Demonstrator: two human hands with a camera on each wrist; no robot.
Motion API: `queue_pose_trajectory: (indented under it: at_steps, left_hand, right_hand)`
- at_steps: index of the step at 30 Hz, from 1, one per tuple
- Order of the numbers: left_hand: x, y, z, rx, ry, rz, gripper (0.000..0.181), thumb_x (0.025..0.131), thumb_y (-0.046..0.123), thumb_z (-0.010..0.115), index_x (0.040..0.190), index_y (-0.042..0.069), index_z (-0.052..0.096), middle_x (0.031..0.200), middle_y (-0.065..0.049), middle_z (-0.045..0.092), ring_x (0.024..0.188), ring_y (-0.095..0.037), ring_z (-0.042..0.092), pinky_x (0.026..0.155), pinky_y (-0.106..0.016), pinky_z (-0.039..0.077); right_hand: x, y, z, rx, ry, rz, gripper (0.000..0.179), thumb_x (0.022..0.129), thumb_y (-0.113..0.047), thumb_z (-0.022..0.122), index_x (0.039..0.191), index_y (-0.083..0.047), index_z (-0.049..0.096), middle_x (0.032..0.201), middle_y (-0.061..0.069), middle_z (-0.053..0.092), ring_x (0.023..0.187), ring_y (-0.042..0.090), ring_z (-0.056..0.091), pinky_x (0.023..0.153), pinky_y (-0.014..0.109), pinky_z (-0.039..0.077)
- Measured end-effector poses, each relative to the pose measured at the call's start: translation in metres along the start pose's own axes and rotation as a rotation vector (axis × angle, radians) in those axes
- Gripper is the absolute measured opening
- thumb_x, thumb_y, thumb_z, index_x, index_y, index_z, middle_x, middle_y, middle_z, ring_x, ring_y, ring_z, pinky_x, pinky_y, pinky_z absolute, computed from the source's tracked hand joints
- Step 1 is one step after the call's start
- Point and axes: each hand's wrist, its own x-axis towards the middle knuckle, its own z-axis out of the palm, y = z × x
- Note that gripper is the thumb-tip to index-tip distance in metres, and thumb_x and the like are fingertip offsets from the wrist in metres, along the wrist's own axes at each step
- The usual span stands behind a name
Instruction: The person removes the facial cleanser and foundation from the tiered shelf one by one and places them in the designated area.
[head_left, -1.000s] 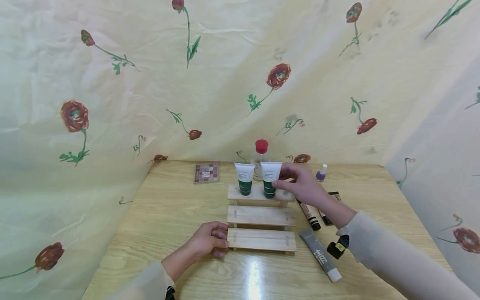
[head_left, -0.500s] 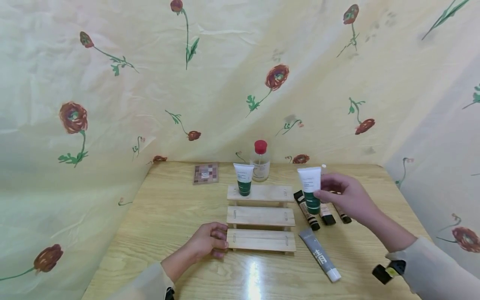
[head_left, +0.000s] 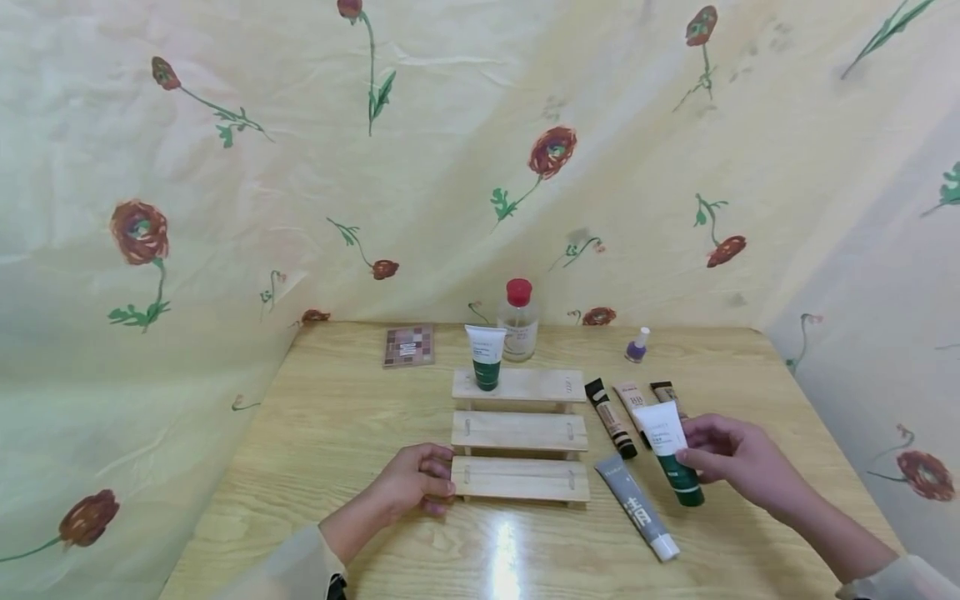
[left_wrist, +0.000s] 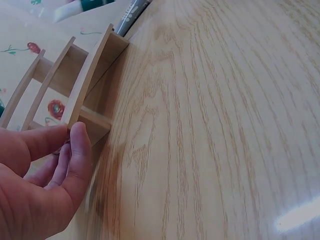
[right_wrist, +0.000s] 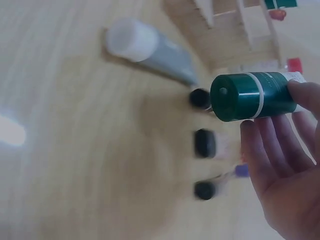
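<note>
My right hand (head_left: pixel 738 458) grips a white tube with a green cap (head_left: pixel 670 454) between thumb and fingers, tilted, above the table at the right. In the right wrist view the green cap (right_wrist: pixel 252 96) points toward the camera, clear of the tabletop. My left hand (head_left: pixel 420 481) pinches the left end of the lowest step of a three-step wooden rack (head_left: pixel 521 479); in the left wrist view its thumb and fingers (left_wrist: pixel 80 150) meet on the board's corner. A second white and green tube (head_left: pixel 487 357) stands cap-down on the rack's top step.
A grey tube (head_left: pixel 637 507) lies right of the rack. Behind it lie a black-capped tube (head_left: pixel 611 418), a pink one (head_left: pixel 630 400) and a brown one (head_left: pixel 663 390). Farther back stand nail polish (head_left: pixel 637 346) and a red-capped bottle (head_left: pixel 518 321); an eyeshadow palette (head_left: pixel 408 346) lies left.
My right hand has lifted the white and green tube off the rack's top step and carried it right and toward me, tilting it. My left hand stays on the rack.
</note>
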Motion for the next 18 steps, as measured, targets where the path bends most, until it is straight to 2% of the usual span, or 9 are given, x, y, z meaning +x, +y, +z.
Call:
queue_pose_trajectory:
  at_steps: [11, 18]
  left_hand:
    - [0.000, -0.001, 0.001, -0.002, -0.007, -0.004, 0.060, 0.087, -0.007, 0.075, 0.141, -0.005, 0.049, 0.101, -0.011, 0.059, 0.083, -0.024, 0.069, 0.071, -0.039, 0.067]
    - [0.000, -0.001, -0.001, 0.000, -0.004, 0.000, 0.060, 0.087, -0.006, 0.075, 0.141, -0.005, 0.049, 0.103, -0.013, 0.059, 0.082, -0.024, 0.068, 0.071, -0.040, 0.067]
  right_hand:
    - [-0.018, 0.040, 0.001, -0.050, -0.026, 0.221, 0.056, 0.092, -0.028, 0.079, 0.132, 0.006, 0.060, 0.106, 0.011, 0.072, 0.085, 0.017, 0.069, 0.068, 0.038, 0.065]
    - [-0.022, 0.055, 0.002, -0.054, -0.052, 0.267, 0.054, 0.092, -0.029, 0.078, 0.129, 0.006, 0.061, 0.105, 0.010, 0.073, 0.086, 0.018, 0.068, 0.066, 0.039, 0.065]
